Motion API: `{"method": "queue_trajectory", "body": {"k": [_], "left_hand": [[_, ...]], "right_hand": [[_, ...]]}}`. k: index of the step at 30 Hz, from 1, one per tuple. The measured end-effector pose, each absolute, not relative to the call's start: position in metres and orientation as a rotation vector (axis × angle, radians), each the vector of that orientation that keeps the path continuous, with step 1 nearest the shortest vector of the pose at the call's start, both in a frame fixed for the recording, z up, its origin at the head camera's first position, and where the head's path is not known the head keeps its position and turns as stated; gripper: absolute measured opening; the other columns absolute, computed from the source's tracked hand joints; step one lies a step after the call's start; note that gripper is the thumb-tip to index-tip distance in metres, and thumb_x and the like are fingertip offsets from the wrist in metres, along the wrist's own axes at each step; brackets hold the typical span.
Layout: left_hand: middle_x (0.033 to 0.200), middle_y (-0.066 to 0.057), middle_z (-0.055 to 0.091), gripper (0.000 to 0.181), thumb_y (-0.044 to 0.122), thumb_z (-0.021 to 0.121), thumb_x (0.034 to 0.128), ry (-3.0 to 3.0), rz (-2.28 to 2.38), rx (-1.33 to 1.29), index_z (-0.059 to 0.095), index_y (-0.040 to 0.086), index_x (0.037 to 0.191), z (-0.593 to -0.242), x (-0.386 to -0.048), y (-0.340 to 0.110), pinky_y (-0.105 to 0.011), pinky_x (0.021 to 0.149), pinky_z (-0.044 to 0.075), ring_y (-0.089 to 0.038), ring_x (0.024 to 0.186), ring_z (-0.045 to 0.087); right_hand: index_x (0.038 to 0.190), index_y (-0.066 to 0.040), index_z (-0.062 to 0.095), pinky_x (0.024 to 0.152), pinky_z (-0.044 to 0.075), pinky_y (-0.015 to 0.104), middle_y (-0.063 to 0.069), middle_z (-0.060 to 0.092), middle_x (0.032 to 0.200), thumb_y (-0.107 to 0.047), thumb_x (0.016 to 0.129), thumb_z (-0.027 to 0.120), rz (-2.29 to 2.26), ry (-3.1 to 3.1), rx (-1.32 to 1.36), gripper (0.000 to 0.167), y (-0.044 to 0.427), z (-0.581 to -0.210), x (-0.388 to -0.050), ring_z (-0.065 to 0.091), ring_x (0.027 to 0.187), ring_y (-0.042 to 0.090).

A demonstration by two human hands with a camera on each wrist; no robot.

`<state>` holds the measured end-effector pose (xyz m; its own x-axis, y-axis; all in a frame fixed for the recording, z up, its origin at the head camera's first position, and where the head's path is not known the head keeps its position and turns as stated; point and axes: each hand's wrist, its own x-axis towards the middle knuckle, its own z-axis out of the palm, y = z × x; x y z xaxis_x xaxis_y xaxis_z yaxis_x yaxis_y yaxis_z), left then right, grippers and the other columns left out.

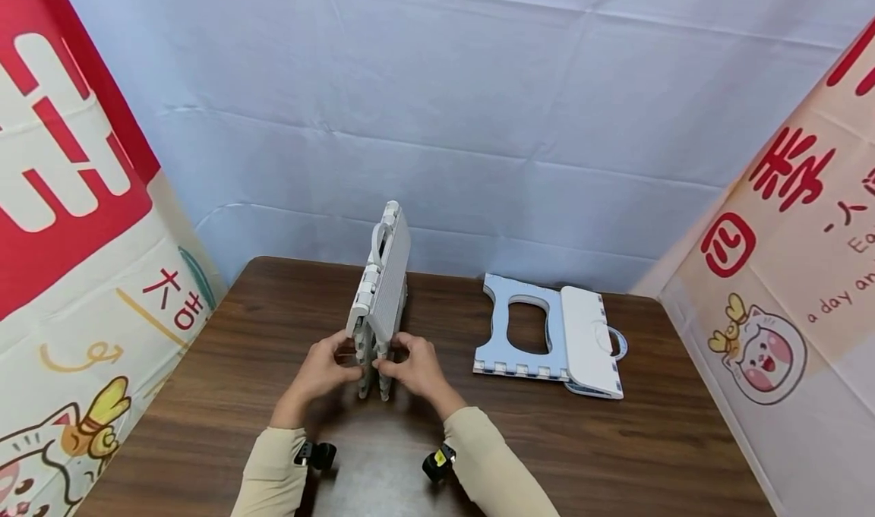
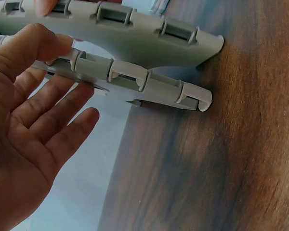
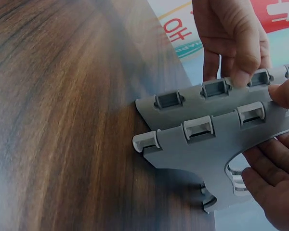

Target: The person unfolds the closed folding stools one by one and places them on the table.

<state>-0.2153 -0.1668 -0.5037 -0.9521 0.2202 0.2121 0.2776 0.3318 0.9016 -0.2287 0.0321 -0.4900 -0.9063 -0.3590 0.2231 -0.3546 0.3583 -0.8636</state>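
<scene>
A grey-white folding step stool stands on the table with its two leg panels slightly parted at the near end. Its carry handle is on the upper left edge. My left hand pinches the hinged edge of the left leg panel, thumb on the near side, fingers behind. On the other side, my right hand holds the right leg panel between thumb and fingers. The panels' lower ends touch or nearly touch the wooden table.
To the right lies a second folding stool, partly folded flat, with a light blue leg panel, a white top and a blue handle. A pale cloth hangs behind the table, with printed banners at both sides.
</scene>
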Motion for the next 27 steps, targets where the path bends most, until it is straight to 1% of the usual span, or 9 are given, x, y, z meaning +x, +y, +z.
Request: {"method": "queue_trajectory", "body": {"k": [6,10,15,17,19,21,24,27], "left_hand": [[0.101,-0.013,0.064,0.047,-0.006,0.069,0.0718,-2.518,-1.701,-0.405,0.057,0.002,0.117,-0.506,-0.214,-0.169,-0.044,0.082,0.049,-0.032,0.095,0.062],[0.103,-0.017,0.062,0.044,-0.008,0.066,0.0746,-2.503,-1.722,-0.413,0.056,-0.001,0.117,-0.506,-0.215,-0.169,-0.044,0.083,0.048,-0.034,0.096,0.061],[0.102,-0.022,0.060,0.039,-0.010,0.064,0.0755,-2.456,-1.775,-0.463,0.054,-0.008,0.113,-0.491,-0.209,-0.165,-0.048,0.083,0.047,-0.041,0.096,0.059],[0.103,-0.023,0.060,0.037,-0.009,0.064,0.0769,-2.447,-1.806,-0.473,0.054,-0.009,0.113,-0.486,-0.207,-0.166,-0.049,0.083,0.047,-0.044,0.098,0.057],[0.104,-0.022,0.060,0.036,-0.007,0.066,0.0784,-2.449,-1.829,-0.460,0.054,-0.007,0.112,-0.489,-0.208,-0.167,-0.047,0.082,0.048,-0.043,0.099,0.057],[0.106,-0.020,0.060,0.035,-0.004,0.068,0.0795,-2.448,-1.843,-0.448,0.055,-0.005,0.112,-0.497,-0.212,-0.169,-0.043,0.080,0.049,-0.041,0.099,0.057],[0.106,-0.017,0.060,0.034,0.000,0.070,0.0802,-2.432,-1.860,-0.432,0.055,-0.002,0.111,-0.511,-0.217,-0.172,-0.036,0.078,0.051,-0.037,0.099,0.059],[0.106,-0.018,0.059,0.032,0.002,0.070,0.0809,-2.409,-1.878,-0.437,0.055,-0.001,0.110,-0.519,-0.220,-0.174,-0.034,0.077,0.051,-0.036,0.099,0.059]], "right_hand": [[0.102,-0.005,0.067,0.078,0.048,0.046,0.004,0.067,0.096,-0.017,0.077,0.076,-1.639,2.564,-0.638,0.029,0.037,-0.492,-0.229,0.062,0.092,0.029],[0.100,-0.006,0.067,0.078,0.048,0.047,0.004,0.067,0.095,-0.016,0.077,0.076,-1.656,2.575,-0.627,0.027,0.041,-0.494,-0.231,0.063,0.090,0.028],[0.100,-0.006,0.067,0.078,0.048,0.048,0.002,0.067,0.094,-0.018,0.076,0.076,-1.639,2.592,-0.623,0.027,0.045,-0.495,-0.232,0.062,0.091,0.028],[0.100,-0.007,0.067,0.079,0.048,0.047,0.002,0.067,0.094,-0.019,0.076,0.076,-1.631,2.599,-0.619,0.028,0.046,-0.495,-0.232,0.062,0.091,0.027],[0.099,-0.007,0.067,0.080,0.047,0.047,0.002,0.067,0.094,-0.018,0.076,0.076,-1.626,2.609,-0.618,0.027,0.046,-0.495,-0.233,0.062,0.092,0.025],[0.099,-0.007,0.067,0.080,0.047,0.047,0.002,0.068,0.094,-0.018,0.076,0.076,-1.626,2.611,-0.618,0.027,0.046,-0.495,-0.233,0.062,0.093,0.024],[0.099,-0.007,0.067,0.080,0.047,0.047,0.003,0.068,0.095,-0.016,0.076,0.075,-1.645,2.603,-0.629,0.026,0.047,-0.495,-0.234,0.062,0.094,0.026],[0.098,-0.006,0.067,0.079,0.048,0.048,0.003,0.068,0.094,-0.015,0.076,0.075,-1.664,2.595,-0.635,0.025,0.047,-0.496,-0.234,0.062,0.094,0.029]]}}
